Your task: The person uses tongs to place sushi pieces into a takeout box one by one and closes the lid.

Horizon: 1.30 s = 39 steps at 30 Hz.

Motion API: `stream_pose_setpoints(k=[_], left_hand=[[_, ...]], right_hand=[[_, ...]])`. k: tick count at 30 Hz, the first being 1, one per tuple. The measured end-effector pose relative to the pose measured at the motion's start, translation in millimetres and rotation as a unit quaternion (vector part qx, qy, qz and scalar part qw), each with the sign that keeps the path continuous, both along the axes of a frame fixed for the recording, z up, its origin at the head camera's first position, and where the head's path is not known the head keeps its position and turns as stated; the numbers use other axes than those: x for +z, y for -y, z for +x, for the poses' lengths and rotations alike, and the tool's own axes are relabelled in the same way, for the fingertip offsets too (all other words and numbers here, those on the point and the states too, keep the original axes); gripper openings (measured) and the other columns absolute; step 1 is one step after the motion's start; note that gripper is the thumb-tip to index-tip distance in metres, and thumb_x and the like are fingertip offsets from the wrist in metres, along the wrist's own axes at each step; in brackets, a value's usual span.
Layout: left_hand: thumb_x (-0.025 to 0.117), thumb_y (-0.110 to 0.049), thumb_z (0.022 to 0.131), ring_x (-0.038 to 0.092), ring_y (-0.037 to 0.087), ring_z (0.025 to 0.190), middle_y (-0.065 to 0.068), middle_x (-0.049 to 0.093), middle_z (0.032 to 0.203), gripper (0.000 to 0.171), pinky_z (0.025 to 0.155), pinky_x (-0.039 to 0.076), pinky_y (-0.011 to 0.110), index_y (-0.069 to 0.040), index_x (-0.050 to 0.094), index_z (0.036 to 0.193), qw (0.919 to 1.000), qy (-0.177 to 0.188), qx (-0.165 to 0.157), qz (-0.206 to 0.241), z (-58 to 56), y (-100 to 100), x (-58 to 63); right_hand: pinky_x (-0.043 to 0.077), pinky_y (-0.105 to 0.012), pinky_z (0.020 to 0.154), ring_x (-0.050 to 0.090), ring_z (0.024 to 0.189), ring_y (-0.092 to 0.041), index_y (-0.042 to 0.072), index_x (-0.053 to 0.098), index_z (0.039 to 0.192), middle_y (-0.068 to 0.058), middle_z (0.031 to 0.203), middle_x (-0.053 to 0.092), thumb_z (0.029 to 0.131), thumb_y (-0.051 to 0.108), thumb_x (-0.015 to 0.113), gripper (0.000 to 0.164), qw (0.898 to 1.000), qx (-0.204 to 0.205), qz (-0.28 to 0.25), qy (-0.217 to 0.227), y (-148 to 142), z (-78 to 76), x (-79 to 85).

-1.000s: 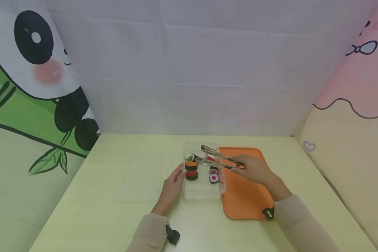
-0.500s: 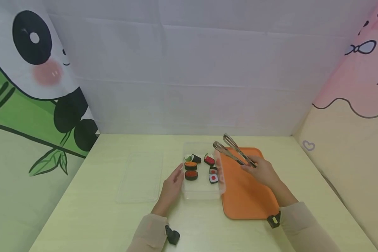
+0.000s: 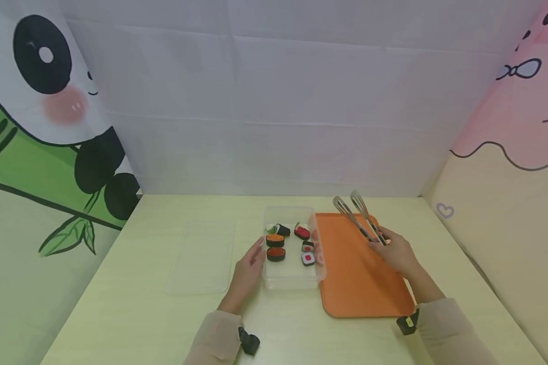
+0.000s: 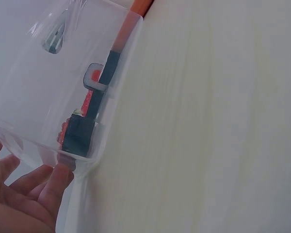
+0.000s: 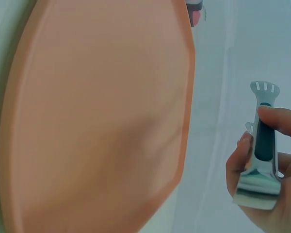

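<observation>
My left hand (image 3: pixel 248 274) rests its fingers against the left wall of a clear plastic box (image 3: pixel 294 280). The left wrist view shows its fingertips (image 4: pixel 60 177) right at a lower corner of that box. Several toy sushi pieces lie inside: an orange-topped piece (image 3: pixel 275 240), a red-topped one (image 3: pixel 276 254), a dark roll (image 3: pixel 282 229), a red piece (image 3: pixel 302 231) and small square rolls (image 3: pixel 308 259). My right hand (image 3: pixel 399 253) holds metal tongs (image 5: pixel 265 138) above the orange tray (image 3: pixel 361 294). The tongs' arms are spread, with nothing between the tips.
The orange tray lies directly right of the box, close against it. A flat clear plastic lid (image 3: pixel 201 258) is on the table (image 3: pixel 118 314) to the left. A pale wall cloth (image 3: pixel 274 152) rises at the table's back edge, with printed cloths on both sides.
The tongs, spread over the box a second ago, have moved right with my right hand and now point up over the tray. My left hand stays at the box; the sushi pieces have not moved.
</observation>
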<state>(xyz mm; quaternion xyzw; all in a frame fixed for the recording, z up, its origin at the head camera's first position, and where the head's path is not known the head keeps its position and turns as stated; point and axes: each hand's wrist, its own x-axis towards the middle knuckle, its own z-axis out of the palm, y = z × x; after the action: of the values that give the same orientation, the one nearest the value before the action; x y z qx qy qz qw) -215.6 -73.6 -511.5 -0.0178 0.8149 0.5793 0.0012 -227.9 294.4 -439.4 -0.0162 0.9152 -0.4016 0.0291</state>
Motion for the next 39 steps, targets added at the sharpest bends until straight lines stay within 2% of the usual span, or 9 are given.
stream_pose_setpoints(k=[2,11,18,23,27,30,34,39], left_hand=[[0.047,-0.030,0.104,0.047,0.036,0.128,0.014,0.048,0.144,0.046,0.103,0.038,0.053,-0.022,0.043,0.149,1.0000,0.003,0.003,-0.002,-0.2,-0.1,-0.1],[0.047,-0.028,0.104,0.048,0.037,0.128,0.018,0.050,0.141,0.045,0.103,0.039,0.053,-0.021,0.044,0.149,1.0000,0.000,0.006,-0.007,0.4,-0.7,-0.2],[0.047,-0.030,0.104,0.050,0.038,0.125,0.017,0.051,0.140,0.045,0.103,0.038,0.055,-0.022,0.044,0.149,0.9999,-0.007,0.006,-0.011,0.3,0.2,-0.4],[0.047,-0.030,0.104,0.050,0.038,0.125,0.017,0.051,0.140,0.045,0.103,0.038,0.055,-0.023,0.044,0.149,0.9999,-0.010,0.004,-0.012,-0.5,0.9,-1.9],[0.047,-0.030,0.104,0.050,0.038,0.125,0.017,0.051,0.140,0.045,0.102,0.038,0.055,-0.022,0.044,0.149,0.9999,-0.006,0.003,-0.009,-0.4,0.2,-1.5],[0.047,-0.028,0.104,0.049,0.038,0.126,0.019,0.050,0.140,0.046,0.102,0.040,0.055,-0.020,0.044,0.149,1.0000,-0.006,0.001,-0.005,0.1,-0.5,-0.2],[0.047,-0.028,0.104,0.050,0.039,0.125,0.018,0.051,0.140,0.045,0.102,0.040,0.055,-0.020,0.044,0.148,0.9999,-0.009,0.002,-0.007,0.4,-0.7,0.8],[0.046,-0.030,0.104,0.049,0.038,0.126,0.016,0.050,0.141,0.045,0.102,0.039,0.055,-0.021,0.044,0.149,0.9999,-0.009,0.000,-0.010,-0.2,-0.2,0.0]], right_hand=[[0.051,-0.034,0.058,0.061,0.080,-0.036,-0.008,0.025,0.150,-0.036,0.140,0.035,0.097,0.020,0.062,0.070,1.000,-0.005,-0.014,0.005,-5.3,1.2,-0.1],[0.055,-0.037,0.063,0.064,0.081,-0.034,-0.006,0.022,0.151,-0.040,0.134,0.037,0.097,0.016,0.063,0.071,0.999,-0.027,-0.037,0.014,-31.4,3.4,-3.5],[0.044,-0.028,0.046,0.060,0.068,-0.025,-0.005,0.021,0.151,-0.036,0.131,0.041,0.095,0.011,0.062,0.072,0.997,-0.046,-0.055,0.024,-51.6,3.0,-13.7],[0.039,-0.026,0.041,0.055,0.060,-0.018,-0.005,0.017,0.152,-0.035,0.131,0.039,0.095,0.010,0.061,0.074,0.994,-0.067,-0.073,0.047,-66.1,0.0,-27.3],[0.042,-0.028,0.043,0.059,0.065,-0.017,-0.009,0.017,0.150,-0.040,0.132,0.037,0.094,0.010,0.061,0.074,0.993,-0.083,-0.063,0.052,-74.7,-2.5,-36.7],[0.047,-0.028,0.050,0.062,0.074,-0.019,-0.012,0.018,0.148,-0.042,0.131,0.039,0.094,0.010,0.062,0.073,0.994,-0.089,-0.046,0.047,-78.6,-4.2,-41.7],[0.050,-0.027,0.059,0.061,0.080,-0.018,-0.014,0.019,0.147,-0.041,0.128,0.043,0.093,0.009,0.062,0.073,0.994,-0.095,-0.037,0.048,-80.2,-6.2,-45.5],[0.049,-0.028,0.061,0.060,0.081,-0.022,-0.015,0.018,0.147,-0.039,0.123,0.048,0.094,0.008,0.061,0.072,0.992,-0.099,-0.049,0.057,-80.3,-6.8,-49.2]])
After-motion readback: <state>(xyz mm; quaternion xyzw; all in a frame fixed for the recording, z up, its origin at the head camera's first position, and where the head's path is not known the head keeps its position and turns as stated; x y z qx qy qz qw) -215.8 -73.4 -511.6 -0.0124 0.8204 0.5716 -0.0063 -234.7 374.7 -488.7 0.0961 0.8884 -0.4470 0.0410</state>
